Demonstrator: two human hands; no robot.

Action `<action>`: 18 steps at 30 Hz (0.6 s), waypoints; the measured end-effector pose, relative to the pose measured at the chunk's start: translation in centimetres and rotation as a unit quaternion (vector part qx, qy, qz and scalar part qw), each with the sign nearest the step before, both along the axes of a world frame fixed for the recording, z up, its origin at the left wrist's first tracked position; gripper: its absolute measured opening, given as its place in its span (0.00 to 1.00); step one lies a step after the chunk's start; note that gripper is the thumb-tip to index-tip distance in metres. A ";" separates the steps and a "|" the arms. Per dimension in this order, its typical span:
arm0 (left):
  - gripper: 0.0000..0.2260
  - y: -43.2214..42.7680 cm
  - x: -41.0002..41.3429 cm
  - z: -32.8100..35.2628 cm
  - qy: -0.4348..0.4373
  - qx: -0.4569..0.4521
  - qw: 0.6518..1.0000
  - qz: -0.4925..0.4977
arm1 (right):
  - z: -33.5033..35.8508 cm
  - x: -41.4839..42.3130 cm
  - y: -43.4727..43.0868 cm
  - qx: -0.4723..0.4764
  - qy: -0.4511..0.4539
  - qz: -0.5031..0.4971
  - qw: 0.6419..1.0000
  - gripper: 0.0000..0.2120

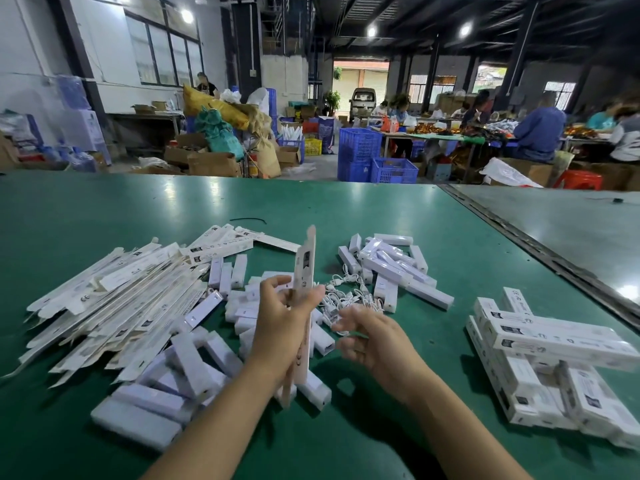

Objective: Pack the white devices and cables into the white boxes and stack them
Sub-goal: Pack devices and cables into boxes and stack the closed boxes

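Observation:
My left hand (282, 315) grips a flat, unfolded white box (304, 268), holding it upright above the green table (346, 209). My right hand (372, 337) hovers beside it, blurred, fingers loosely curled over a tangle of white cables (341, 292); whether it holds a cable is unclear. White devices (398, 268) lie heaped behind the cables, and more white devices (194, 372) lie at the lower left. A pile of flat white boxes (114, 299) spreads on the left. Packed white boxes (554, 355) are stacked crosswise at the right.
A black cable tie (249, 220) lies behind the piles. A seam with a dark rail (540, 251) separates this table from a grey one at the right. Beyond the far edge stand blue crates (360, 147), cartons and seated people working.

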State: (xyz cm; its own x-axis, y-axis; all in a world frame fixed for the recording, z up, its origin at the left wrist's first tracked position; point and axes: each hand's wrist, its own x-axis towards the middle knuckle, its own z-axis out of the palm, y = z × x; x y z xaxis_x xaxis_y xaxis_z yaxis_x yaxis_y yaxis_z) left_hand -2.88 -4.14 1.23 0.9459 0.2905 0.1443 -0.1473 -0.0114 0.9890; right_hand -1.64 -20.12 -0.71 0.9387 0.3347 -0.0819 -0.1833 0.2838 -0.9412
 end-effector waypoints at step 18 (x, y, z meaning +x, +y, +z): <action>0.09 -1.0 -0.3 0.0 -0.046 -0.297 0.948 -0.108 | -0.3 -1.8 2.1 -0.208 -0.206 -0.002 0.956 0.05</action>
